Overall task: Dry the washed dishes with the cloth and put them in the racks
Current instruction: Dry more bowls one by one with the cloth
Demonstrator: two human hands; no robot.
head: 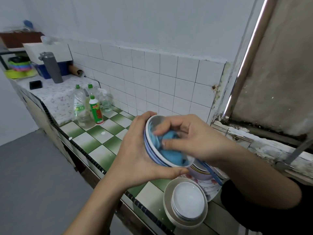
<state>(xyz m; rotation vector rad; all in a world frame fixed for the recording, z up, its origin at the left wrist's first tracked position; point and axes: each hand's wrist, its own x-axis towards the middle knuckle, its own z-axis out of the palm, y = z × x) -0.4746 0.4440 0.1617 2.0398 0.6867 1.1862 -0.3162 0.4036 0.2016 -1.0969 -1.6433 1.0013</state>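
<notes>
**Wiping Inside the Bowl**

The left hand [135, 150] holds the blue-rimmed bowl [152, 123] from outside, fingers wrapped round it, and tips it sideways, so the right hand [198, 138] can reach in. The right fingers grip the bunched blue cloth [169, 154] inside. The bowl is up in the air above the table [96, 141] and near the stacked plates [188, 200].

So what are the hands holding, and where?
The left hand grips the blue-striped bowl by its outside and rim; the right hand holds the blue cloth inside it.
</notes>
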